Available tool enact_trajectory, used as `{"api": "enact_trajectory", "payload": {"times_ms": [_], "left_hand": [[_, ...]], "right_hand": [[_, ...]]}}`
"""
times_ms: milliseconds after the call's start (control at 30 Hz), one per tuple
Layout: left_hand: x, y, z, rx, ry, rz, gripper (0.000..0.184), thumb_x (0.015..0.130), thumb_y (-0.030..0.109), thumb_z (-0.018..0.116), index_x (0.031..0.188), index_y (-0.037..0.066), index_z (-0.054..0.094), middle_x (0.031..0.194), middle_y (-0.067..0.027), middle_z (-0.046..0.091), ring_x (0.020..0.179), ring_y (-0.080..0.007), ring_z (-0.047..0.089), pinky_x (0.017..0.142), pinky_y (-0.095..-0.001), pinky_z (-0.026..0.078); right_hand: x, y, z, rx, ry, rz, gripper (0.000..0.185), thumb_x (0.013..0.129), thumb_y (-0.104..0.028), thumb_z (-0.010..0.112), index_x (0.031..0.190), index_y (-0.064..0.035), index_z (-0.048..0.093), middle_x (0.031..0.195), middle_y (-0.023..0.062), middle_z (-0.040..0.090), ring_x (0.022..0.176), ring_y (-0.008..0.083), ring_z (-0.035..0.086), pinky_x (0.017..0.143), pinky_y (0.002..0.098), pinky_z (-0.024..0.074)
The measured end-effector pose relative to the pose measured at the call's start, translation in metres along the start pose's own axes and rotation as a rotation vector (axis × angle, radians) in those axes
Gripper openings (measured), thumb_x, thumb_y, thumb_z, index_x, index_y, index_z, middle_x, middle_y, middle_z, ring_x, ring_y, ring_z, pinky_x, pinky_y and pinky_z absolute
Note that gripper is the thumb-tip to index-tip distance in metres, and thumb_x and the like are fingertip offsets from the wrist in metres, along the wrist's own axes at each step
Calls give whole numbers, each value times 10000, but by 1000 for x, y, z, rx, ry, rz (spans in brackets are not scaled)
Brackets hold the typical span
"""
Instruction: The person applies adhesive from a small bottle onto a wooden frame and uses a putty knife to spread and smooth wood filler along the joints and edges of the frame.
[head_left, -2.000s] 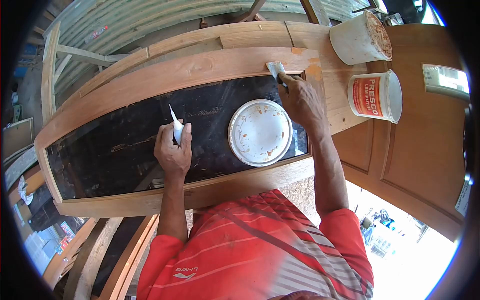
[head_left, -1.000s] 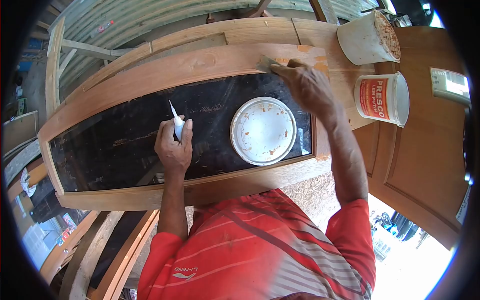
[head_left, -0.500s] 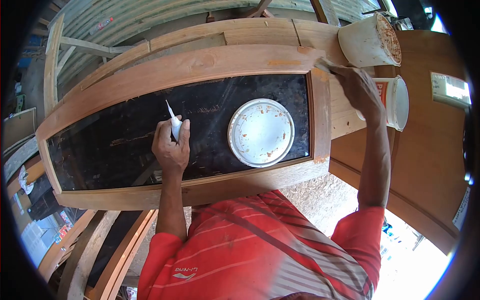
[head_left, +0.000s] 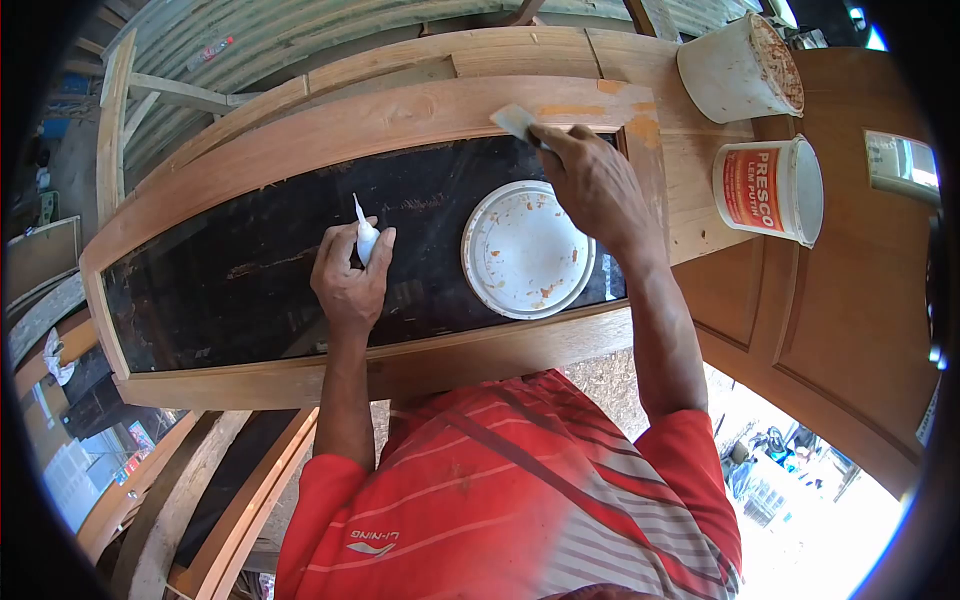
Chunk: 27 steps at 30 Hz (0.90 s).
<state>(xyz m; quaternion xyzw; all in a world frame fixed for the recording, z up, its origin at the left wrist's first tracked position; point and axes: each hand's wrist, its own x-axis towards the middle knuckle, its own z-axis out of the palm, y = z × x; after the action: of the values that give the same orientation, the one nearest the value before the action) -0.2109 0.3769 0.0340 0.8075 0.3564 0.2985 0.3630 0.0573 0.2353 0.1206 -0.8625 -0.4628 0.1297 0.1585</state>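
Note:
My left hand (head_left: 350,272) is closed round a small white bottle (head_left: 367,240), its thin nozzle pointing up, over the dark panel (head_left: 230,270). My right hand (head_left: 597,190) grips a putty knife (head_left: 513,121), whose flat blade is over the far rail of the wooden frame (head_left: 390,112). Orange-brown filler (head_left: 570,110) marks that rail to the right of the blade and the frame's corner. A round white lid (head_left: 520,255) with orange specks lies on the dark panel, between my hands and partly behind my right hand.
At the back right stands a white bucket (head_left: 725,75) with brownish residue. Nearer is a white bucket with a red label (head_left: 750,188). A brown panelled door (head_left: 850,330) is at the right. Timber beams (head_left: 190,490) lie at the lower left, and corrugated sheeting (head_left: 290,60) is behind.
My right hand has swung left with the putty knife, from the frame's right corner back over the far rail. The labelled bucket is uncovered again. My left hand still holds the bottle.

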Motion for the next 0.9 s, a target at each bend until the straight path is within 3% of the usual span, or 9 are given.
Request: {"api": "enact_trajectory", "payload": {"times_ms": [133,267,400,500,533,667,767,800,900], "left_hand": [[1,3,-2,14,3,0,190,923,124,827,1010,-12,728,932,-78,705,750,-155,624,698,-320,511],[0,0,-1,18,30,-11,215,880,132,865,992,-4,741,923,-105,719,757,-228,696,688,-357,558],[1,1,-1,16,29,0,220,891,141,857,1004,-8,740,919,-103,714,757,-224,686,691,-352,549],[-2,1,-3,6,34,-10,218,925,160,831,1023,-11,737,925,-99,705,753,-206,659,701,-339,532],[-1,0,-3,8,31,-7,221,929,167,829,1026,-10,739,927,-99,705,757,-206,662,704,-338,533],[-1,-1,-9,-53,-22,-46,233,950,189,813,1048,-9,739,954,-102,715,806,-202,674,741,-339,539],[3,-5,-21,-93,-8,-20,265,942,219,824,1067,1,741,936,-106,707,806,-228,685,741,-354,547],[5,-9,-24,-107,14,0,280,936,233,832,1076,7,742,923,-108,702,802,-242,690,737,-361,551],[14,-28,-35,-25,63,37,280,939,228,829,1083,5,741,921,-104,703,803,-238,690,743,-357,549]], "right_hand": [[20,7,25,-122,19,-44,275,1051,-166,616,1263,-23,717,889,195,683,760,339,695,726,490,535],[18,-2,21,-184,5,-61,243,1044,-146,619,1220,-5,709,869,202,672,748,349,701,704,496,536],[23,1,31,-126,17,-81,211,1032,-155,622,1087,14,736,895,224,689,776,375,705,731,504,539],[18,-1,7,-154,-122,-57,215,1021,-167,632,1055,16,740,883,227,696,778,395,698,753,523,531],[14,0,0,-155,-158,-60,250,1012,-164,633,1149,18,736,886,237,710,798,403,707,773,516,534],[-14,-18,-18,207,-39,25,319,1025,-149,614,1285,17,696,930,254,692,832,421,699,787,498,519],[-26,-17,7,479,-68,98,314,1029,-127,618,1300,15,689,954,228,699,857,413,704,806,474,527],[-24,-15,14,373,-11,-49,310,1032,-114,622,1307,13,685,965,215,702,863,398,703,798,471,526],[-9,-23,19,274,38,-184,299,1031,-121,628,1289,16,693,954,211,697,840,394,692,780,478,521]]}}
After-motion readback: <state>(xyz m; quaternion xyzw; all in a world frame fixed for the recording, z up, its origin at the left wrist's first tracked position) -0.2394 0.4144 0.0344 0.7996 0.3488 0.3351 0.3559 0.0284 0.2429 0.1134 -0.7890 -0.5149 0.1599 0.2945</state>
